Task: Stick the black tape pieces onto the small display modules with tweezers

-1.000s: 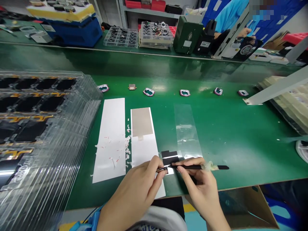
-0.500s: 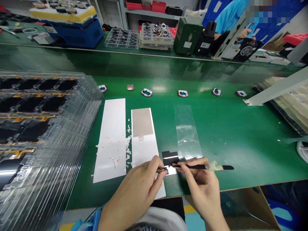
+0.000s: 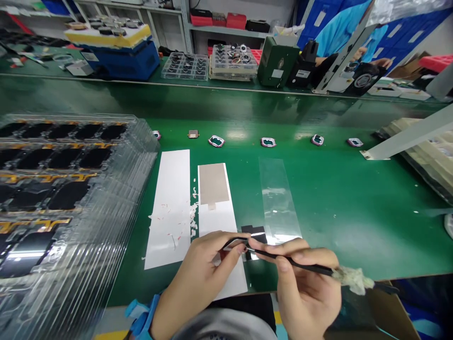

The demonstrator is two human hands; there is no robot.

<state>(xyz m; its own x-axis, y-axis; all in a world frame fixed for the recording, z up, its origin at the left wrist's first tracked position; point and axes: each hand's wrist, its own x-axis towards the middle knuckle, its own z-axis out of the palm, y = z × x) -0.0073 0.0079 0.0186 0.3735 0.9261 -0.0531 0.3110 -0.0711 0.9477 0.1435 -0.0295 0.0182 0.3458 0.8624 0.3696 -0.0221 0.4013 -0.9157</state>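
Note:
My left hand [image 3: 201, 274] pinches a small dark, thin part [image 3: 234, 243], seen too edge-on to identify. My right hand [image 3: 306, 288] holds black tweezers [image 3: 293, 259] with a wad of cotton-like material [image 3: 354, 279] at the rear. Their tips reach the held part, above a black film piece [image 3: 254, 236] at the end of a clear film strip [image 3: 278, 198]. To the left lie a white backing sheet [image 3: 168, 212] with scraps and a second sheet [image 3: 217, 226] bearing a beige foil rectangle [image 3: 212, 184].
Stacked clear trays of black parts [image 3: 71, 189] fill the left of the green bench [image 3: 347, 226]. Small pink-rimmed frames [image 3: 216, 141] stand in a row beyond. A white bracket [image 3: 410, 134] crosses the right side. A cardboard box [image 3: 392, 314] sits below the front edge.
My right hand has turned and moved toward me, swinging the tweezers' cotton end down to the right. The view has shifted slightly. My left hand stays nearly in place.

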